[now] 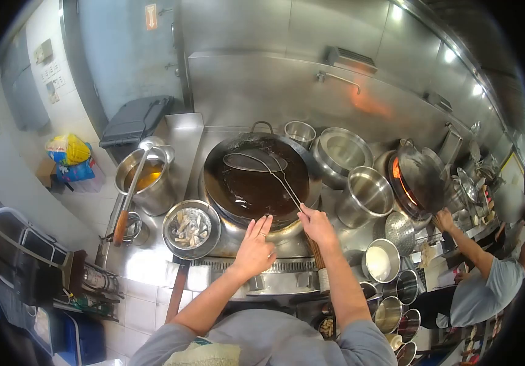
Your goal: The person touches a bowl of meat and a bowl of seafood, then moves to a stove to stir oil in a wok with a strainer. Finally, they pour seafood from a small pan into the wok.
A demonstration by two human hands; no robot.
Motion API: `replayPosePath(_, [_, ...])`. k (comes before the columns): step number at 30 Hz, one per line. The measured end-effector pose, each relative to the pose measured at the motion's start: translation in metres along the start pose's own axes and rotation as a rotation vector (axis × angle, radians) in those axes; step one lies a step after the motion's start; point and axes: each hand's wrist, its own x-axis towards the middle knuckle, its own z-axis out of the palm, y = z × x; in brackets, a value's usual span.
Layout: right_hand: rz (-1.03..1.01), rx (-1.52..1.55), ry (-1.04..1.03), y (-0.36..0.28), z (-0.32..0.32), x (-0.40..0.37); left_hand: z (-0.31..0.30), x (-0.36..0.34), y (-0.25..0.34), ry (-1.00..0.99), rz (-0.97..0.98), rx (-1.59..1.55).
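Note:
A large wok (212, 183) in front of me holds dark brown liquid with a shiny surface. My right hand (318, 227) is closed around the handle of a wire skimmer (255, 161), whose round mesh head lies over the liquid toward the back of the wok. At the wok's near rim is my left hand (255, 249), holding nothing; two fingers stretch forward to the rim and the others are bent. Left of it stands a round metal pan (168, 239) with a dish of pale, greyish strips (192, 230).
A pot of yellow liquid (160, 194), with a wooden-handled ladle (129, 207) across it, stands at the left. Metal pots (363, 198) stand right of the wok. Farther right, a co-worker (479, 287) tilts another wok (421, 180) over flames. A bowl of white contents (381, 261) sits nearer.

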Motion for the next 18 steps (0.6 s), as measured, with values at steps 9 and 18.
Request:
replayPosePath(9, [-0.014, -0.008, -0.141, -0.011, -0.042, -0.050, -0.003, 0.000, 0.000, -0.037, 0.012, -0.033])
replayPosePath(18, [-0.009, -0.155, -0.187, -0.015, -0.090, -0.104, 0.002, -0.005, -0.009, 0.020, 0.063, -0.132])
